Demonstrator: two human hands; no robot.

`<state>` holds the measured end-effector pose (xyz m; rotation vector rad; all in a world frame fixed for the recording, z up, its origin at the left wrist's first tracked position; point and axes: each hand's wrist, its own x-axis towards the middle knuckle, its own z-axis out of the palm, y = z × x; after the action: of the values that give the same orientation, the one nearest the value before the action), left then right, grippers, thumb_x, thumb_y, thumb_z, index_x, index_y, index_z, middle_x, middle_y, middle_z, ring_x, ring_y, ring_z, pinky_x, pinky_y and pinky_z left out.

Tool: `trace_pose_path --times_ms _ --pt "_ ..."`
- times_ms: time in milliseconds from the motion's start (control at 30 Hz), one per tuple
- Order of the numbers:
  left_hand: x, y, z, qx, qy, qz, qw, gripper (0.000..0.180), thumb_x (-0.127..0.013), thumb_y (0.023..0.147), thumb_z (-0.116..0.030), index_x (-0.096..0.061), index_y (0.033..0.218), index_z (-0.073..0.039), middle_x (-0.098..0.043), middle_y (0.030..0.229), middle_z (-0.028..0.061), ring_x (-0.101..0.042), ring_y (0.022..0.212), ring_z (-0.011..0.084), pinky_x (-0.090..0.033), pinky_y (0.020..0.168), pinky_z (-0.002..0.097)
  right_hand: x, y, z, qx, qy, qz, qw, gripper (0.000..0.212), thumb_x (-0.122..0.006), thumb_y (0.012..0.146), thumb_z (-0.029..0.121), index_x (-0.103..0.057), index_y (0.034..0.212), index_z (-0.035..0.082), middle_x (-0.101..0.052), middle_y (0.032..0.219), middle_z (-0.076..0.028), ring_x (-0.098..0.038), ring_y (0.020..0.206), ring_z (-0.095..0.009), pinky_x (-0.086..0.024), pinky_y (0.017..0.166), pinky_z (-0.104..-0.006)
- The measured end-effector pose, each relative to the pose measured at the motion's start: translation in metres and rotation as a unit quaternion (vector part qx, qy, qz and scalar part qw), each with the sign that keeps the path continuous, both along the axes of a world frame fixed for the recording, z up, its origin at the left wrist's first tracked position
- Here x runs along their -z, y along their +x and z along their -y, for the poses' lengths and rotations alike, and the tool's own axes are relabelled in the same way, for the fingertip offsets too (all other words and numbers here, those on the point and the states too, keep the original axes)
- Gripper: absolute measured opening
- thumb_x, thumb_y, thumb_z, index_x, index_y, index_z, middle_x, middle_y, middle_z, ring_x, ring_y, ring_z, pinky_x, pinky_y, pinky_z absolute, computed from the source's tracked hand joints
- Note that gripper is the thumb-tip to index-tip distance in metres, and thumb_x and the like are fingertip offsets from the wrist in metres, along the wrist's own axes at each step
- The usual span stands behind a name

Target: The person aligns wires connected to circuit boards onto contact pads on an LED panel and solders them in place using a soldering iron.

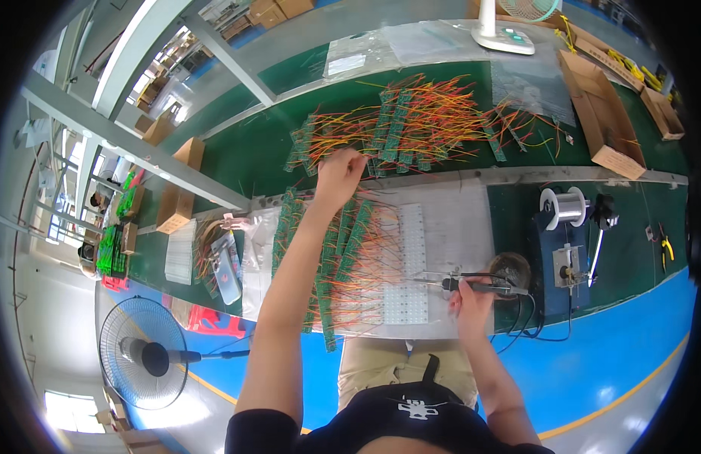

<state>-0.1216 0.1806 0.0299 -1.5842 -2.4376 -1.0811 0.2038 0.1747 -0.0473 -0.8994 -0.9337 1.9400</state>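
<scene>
Between the white panel [415, 234] and the wire spool [567, 212], I see room over the pale mat [460, 227]; nearer, the soldering iron [502, 288] bars it, and leftward wired boards [354, 240] crowd the way

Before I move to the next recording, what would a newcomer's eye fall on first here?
First, the heap of green circuit strips with red and yellow wires across the bench's far part, the left hand at its near edge. Next, the dark corded tool in the right hand, near the white strips. Then the round fan at lower left.
</scene>
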Motion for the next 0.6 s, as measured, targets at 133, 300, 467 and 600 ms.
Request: trace_pose_path --times_ms 133,300,467,600 --pt "0.024 -0.026 -0.056 0.032 0.030 -0.025 0.999 0.016 -0.054 0.083 -0.020 -0.055 0.074 -0.007 -0.053 0.070 0.0053 -0.053 0.069 0.0229 -0.033 0.066 0.0359 -0.001 -0.002 -0.002 -0.006 0.003 0.011 1.000 0.012 -0.053 0.080 0.001 -0.042 0.085 0.001 -0.048 0.062 -0.005 -0.048 0.047 -0.009 -0.040 0.042 -0.0214" --pt "0.027 -0.035 -0.084 0.065 -0.048 -0.172 0.982 0.029 -0.049 0.085 -0.027 -0.051 0.065 -0.007 -0.049 0.066 0.0042 -0.050 0.069 0.0243 -0.031 0.069 0.0378 0.002 -0.002 0.002 -0.009 0.039 -0.018 0.999 0.011 -0.054 0.080 0.001 -0.043 0.083 0.000 -0.048 0.063 -0.005 -0.047 0.047 -0.009 -0.040 0.043 -0.0214" --pt "0.026 -0.038 -0.091 0.071 -0.058 -0.119 0.989 0.029 -0.055 0.082 -0.023 -0.046 0.062 -0.004 -0.047 0.064 0.0059 -0.047 0.059 0.0259 -0.035 0.058 0.0355 -0.003 -0.003 0.002 0.000 0.038 -0.014 0.999 0.011 -0.053 0.080 0.001 -0.042 0.082 0.000 -0.046 0.063 -0.004 -0.046 0.046 -0.009 -0.040 0.043 -0.0217" --pt "0.027 -0.040 -0.093 0.141 0.088 -0.012 0.986 0.027 -0.056 0.083 -0.014 -0.042 0.065 0.001 -0.037 0.060 0.0083 -0.037 0.052 0.0186 -0.032 0.050 0.0309 -0.001 -0.002 0.000 -0.016 0.046 -0.025 0.999 0.009 -0.052 0.080 0.000 -0.043 0.081 -0.001 -0.046 0.063 -0.004 -0.045 0.046 -0.008 -0.040 0.042 -0.0219"
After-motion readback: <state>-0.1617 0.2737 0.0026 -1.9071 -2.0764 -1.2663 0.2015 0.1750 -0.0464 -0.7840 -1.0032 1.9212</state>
